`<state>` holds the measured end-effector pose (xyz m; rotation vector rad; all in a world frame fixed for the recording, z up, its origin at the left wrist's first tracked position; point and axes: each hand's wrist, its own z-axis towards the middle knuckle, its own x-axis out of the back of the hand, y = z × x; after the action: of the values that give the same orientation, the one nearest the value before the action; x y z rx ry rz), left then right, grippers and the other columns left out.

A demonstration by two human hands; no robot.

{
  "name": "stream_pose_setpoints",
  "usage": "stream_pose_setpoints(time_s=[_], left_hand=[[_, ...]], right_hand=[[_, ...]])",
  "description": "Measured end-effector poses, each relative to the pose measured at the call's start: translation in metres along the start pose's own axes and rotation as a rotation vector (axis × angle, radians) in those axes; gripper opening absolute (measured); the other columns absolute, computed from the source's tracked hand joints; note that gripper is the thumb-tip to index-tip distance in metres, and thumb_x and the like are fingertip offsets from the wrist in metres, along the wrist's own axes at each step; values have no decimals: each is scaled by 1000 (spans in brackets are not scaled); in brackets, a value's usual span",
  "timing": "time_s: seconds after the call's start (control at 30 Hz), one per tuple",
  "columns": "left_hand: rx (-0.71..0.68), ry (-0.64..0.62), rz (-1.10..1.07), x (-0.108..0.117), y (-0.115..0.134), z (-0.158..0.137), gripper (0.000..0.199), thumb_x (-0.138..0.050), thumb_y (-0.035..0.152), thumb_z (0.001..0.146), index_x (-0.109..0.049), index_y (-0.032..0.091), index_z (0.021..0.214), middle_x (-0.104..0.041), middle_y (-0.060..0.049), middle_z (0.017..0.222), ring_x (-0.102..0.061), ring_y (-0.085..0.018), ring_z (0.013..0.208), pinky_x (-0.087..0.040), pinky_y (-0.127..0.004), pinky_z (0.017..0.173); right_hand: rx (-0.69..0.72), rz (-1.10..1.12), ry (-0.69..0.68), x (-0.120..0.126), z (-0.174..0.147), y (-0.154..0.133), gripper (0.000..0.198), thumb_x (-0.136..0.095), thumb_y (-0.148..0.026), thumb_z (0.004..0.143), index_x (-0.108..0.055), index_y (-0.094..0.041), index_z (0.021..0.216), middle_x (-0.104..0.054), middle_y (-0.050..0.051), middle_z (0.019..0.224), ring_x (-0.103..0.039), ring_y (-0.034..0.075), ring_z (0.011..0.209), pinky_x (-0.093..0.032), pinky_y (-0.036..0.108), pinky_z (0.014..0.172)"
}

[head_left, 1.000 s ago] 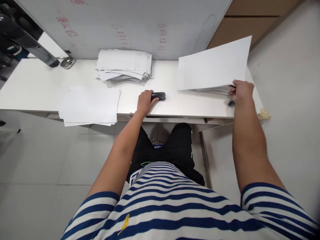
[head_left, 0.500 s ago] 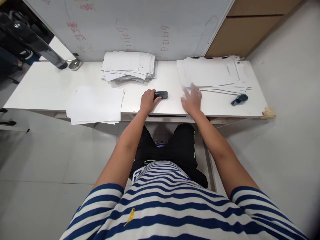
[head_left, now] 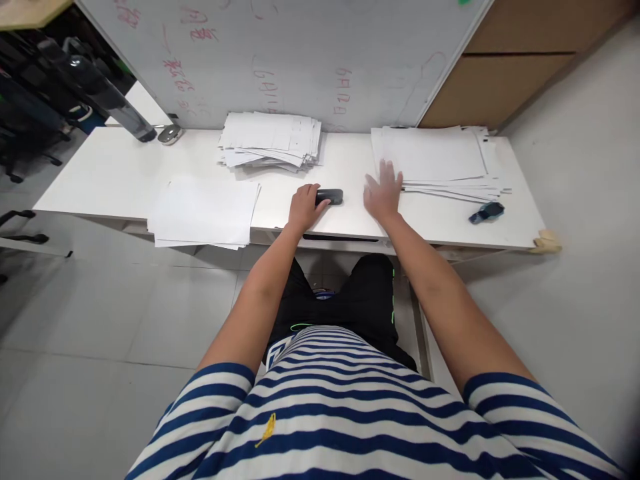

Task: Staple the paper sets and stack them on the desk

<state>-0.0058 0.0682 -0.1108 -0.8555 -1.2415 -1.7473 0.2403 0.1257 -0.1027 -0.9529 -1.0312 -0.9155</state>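
Observation:
On the white desk, my left hand (head_left: 305, 209) is closed around the left end of a black stapler (head_left: 333, 197), which lies lengthwise on the desktop. My right hand (head_left: 384, 193) is slightly blurred, fingers spread, at the lower left corner of a wide stack of white papers (head_left: 430, 153). Its fingertips reach over the sheets, and I cannot tell whether they press on them. A thicker, uneven pile of papers (head_left: 270, 139) sits behind my left hand. To the left, a few loose white sheets (head_left: 205, 212) overhang the desk's front edge.
A small dark object (head_left: 487, 213) lies right of the paper stack. At the back left are a computer mouse (head_left: 170, 135) and a dark clear bottle (head_left: 113, 97). A whiteboard (head_left: 300, 60) with red writing closes off the back, beside brown boxes (head_left: 510, 87). My legs are under the desk (head_left: 100, 180).
The camera view has shifted slightly, so everything sits a little lower and to the right. My right hand has moved slightly leftward relative to the paper stack; my left hand stays on the stapler.

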Motion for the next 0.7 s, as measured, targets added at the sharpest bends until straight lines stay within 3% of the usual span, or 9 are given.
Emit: stream_pose_setpoints(time_s=[0.07,0.17,0.3,0.4,0.53,0.7], left_hand=[[-25,58,-18,1,3,-3,60,-51,59,97,-50,19,143,-55,-19,146,-46,-33,140,-37,-47,116],[-9,151,-34,11,2,-12,62,-49,60,97,-48,21,144,-52,-19,151,-39,-31,148,-31,-49,122],[308,261,-18,45,-32,-29,57,-47,58,98,-50,21,141,-51,-19,150,-33,-33,152,-29,-55,123],[567,241,11,76,-75,-45,74,-59,60,89,-41,21,149,-38,-21,161,-20,-40,157,-28,-67,120],[748,212,118,94,-114,-62,94,-67,66,79,-34,21,154,-39,-21,162,-27,-41,154,-15,-69,123],[776,283,165,87,-113,-63,73,-61,56,87,-43,20,148,-50,-20,155,-37,-37,150,-17,-63,125]], right_hand=[[95,-2,-10,7,-3,-6,56,-32,-40,104,-42,-23,156,-10,8,175,-6,34,162,-6,66,125],[116,41,-33,7,-8,-11,61,-33,-42,104,-33,-20,161,-11,10,175,-7,33,162,-11,63,126],[76,132,-177,-7,-19,-13,67,-28,-45,104,-28,-11,162,-19,16,173,-15,32,161,-19,55,128],[65,163,-227,-17,-24,-11,65,-27,-45,105,-35,-10,159,-26,16,171,-19,33,159,-19,54,128],[65,181,-209,-20,-24,-10,65,-31,-46,104,-38,-10,158,-26,16,171,-21,35,159,-19,55,128],[61,177,-206,-19,-25,-10,65,-30,-46,104,-36,-12,159,-24,14,172,-20,34,159,-19,57,128]])
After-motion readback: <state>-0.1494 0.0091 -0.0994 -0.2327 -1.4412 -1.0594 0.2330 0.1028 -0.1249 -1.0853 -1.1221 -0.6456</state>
